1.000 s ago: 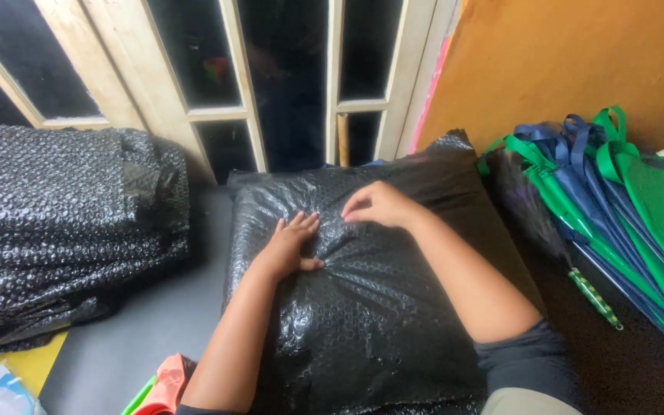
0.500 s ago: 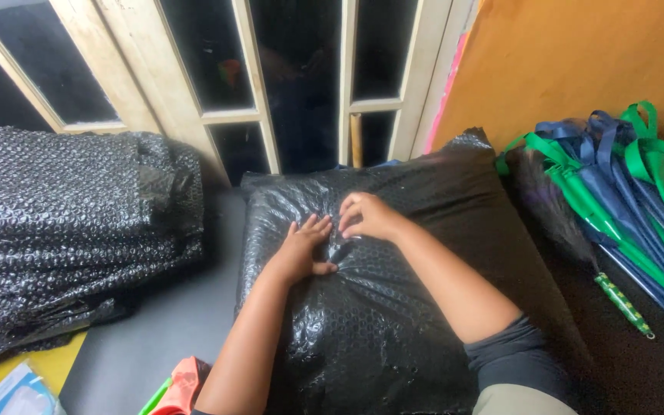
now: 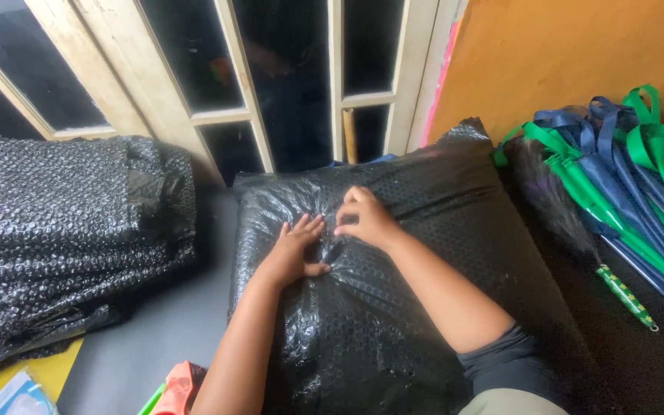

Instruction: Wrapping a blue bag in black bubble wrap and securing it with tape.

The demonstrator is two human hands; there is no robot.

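A bulky package wrapped in black bubble wrap [image 3: 424,253] lies in front of me on the dark surface. My left hand [image 3: 295,252] presses flat on its top, fingers spread, thumb out to the right. My right hand [image 3: 365,218] rests just beside it, fingers curled down and pinching the wrap near a crease. The two hands almost touch.
A pile of folded black bubble wrap [image 3: 63,230] lies at the left. Green and blue fabric bags [image 3: 624,184] lie at the right beside a feather duster with a striped handle [image 3: 624,296]. A wooden-framed glass door [image 3: 286,84] stands behind. An orange object [image 3: 178,388] sits at the bottom edge.
My right hand has slid slightly left toward my left hand on the package top. The view has shifted a little to the right.
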